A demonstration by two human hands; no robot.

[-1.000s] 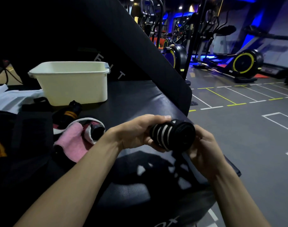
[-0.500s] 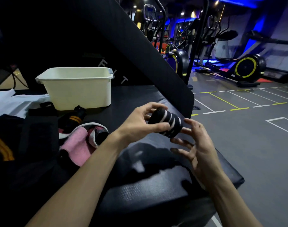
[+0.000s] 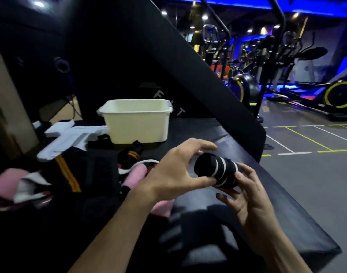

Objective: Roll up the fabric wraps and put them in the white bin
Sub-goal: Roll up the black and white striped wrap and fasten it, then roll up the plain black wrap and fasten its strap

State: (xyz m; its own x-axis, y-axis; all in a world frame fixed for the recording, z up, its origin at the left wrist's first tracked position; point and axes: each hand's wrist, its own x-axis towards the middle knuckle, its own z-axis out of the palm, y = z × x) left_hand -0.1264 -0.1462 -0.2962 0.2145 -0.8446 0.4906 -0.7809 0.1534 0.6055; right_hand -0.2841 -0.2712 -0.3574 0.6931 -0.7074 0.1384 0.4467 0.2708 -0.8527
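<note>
Wrap [image 3: 216, 170], rolled black with white stripes, is being pinched by the left hand [image 3: 174, 174], its grip curled round the roll's near end, while the right hand [image 3: 247, 194] is spreading loose beneath. Unsecured layers risk springing open before reaching the white bin [image 3: 137, 123] at eleven o'clock on the desk [image 3: 208, 131].

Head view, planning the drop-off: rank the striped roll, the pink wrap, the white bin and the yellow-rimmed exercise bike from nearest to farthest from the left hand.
1. Striped roll: pinched in the left hand.
2. Pink wrap: just left of the hand, on the black pad.
3. White bin: behind, farther up the pad.
4. Yellow-rimmed exercise bike: across the gym floor, far right.
</note>
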